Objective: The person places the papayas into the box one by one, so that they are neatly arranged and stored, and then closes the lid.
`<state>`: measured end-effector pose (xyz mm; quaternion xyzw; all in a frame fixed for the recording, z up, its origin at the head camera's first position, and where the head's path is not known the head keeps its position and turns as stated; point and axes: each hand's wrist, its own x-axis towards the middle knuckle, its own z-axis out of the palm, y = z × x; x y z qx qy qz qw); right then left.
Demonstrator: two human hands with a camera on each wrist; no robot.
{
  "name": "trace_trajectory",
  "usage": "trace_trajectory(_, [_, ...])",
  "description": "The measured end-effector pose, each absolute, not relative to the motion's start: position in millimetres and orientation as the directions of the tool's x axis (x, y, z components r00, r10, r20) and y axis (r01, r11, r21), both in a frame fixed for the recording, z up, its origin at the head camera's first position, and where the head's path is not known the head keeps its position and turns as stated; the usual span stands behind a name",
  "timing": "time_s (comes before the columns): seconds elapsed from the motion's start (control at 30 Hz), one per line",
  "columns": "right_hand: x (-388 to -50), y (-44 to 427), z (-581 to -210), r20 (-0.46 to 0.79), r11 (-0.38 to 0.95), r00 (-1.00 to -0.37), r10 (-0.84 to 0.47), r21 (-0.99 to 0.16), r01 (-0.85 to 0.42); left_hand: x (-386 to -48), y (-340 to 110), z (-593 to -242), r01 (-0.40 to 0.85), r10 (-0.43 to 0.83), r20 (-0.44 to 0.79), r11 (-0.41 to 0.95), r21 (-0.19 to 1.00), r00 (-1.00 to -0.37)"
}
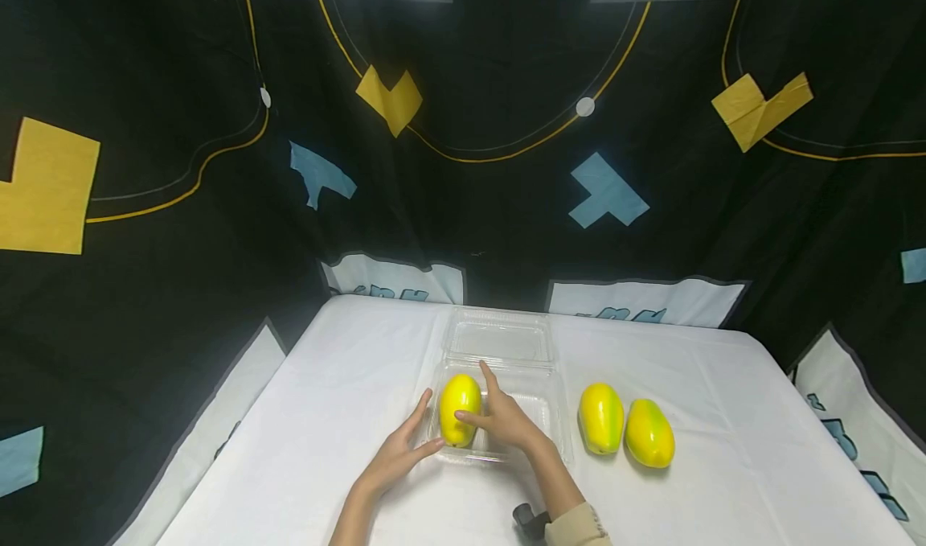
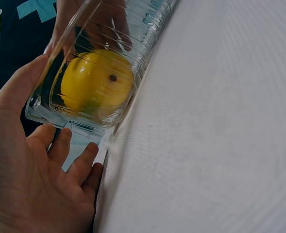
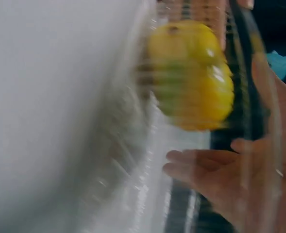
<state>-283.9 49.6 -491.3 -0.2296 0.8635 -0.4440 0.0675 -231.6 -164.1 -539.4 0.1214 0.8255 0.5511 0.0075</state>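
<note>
A yellow mango-like fruit (image 1: 459, 409) lies in the left part of a clear plastic box (image 1: 538, 413), whose lid (image 1: 499, 341) is folded back behind it. My left hand (image 1: 394, 459) is at the box's front left corner, thumb and fingers spread around the corner. Over the box is my right hand (image 1: 510, 424), its index finger extended and its thumb across the fruit; whether it touches cannot be told. Through the plastic, the left wrist view shows the fruit (image 2: 96, 82) beside my left hand (image 2: 41, 170). The right wrist view is blurred, with the fruit (image 3: 193, 73) near relaxed fingers.
Two more yellow-green fruits, one (image 1: 601, 418) beside the other (image 1: 649, 433), lie on the white-covered table (image 1: 731, 449) to the right of the box. A dark object (image 1: 531, 522) is by my right wrist. Black cloth with yellow and blue patches hangs behind the table.
</note>
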Motion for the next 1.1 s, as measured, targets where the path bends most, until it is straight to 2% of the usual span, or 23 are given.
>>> trace_trajectory(0.13, [-282,59,-478,0.101,0.519,-0.892,-0.44,-0.782,-0.344,-232,-164,-539,0.186,0.203,0.116,0.372,0.909,-0.972])
trace_trajectory(0.37, [-278,82,-449,0.229,0.517,-0.896,-0.381,-0.751,-0.411,-234,-164,-538,0.176,0.208,0.106,0.356,0.918,-0.972])
trace_trajectory(0.73, [-279,135,-423,0.366,0.365,-0.907,-0.209,-0.831,-0.42,-233,-163,-539,0.159,0.198,0.091,0.364,0.918,-0.976])
trace_trajectory(0.97, [-279,175,-425,0.43,0.269,-0.903,-0.023,-0.867,-0.42,-230,-162,-536,0.174,0.205,0.107,0.346,0.922,-0.973])
trace_trajectory(1.1, [-298,215,-461,0.47,0.164,-0.876,0.105,-0.877,-0.451,-229,-162,-534,0.172,0.196,0.108,0.347,0.922,-0.975])
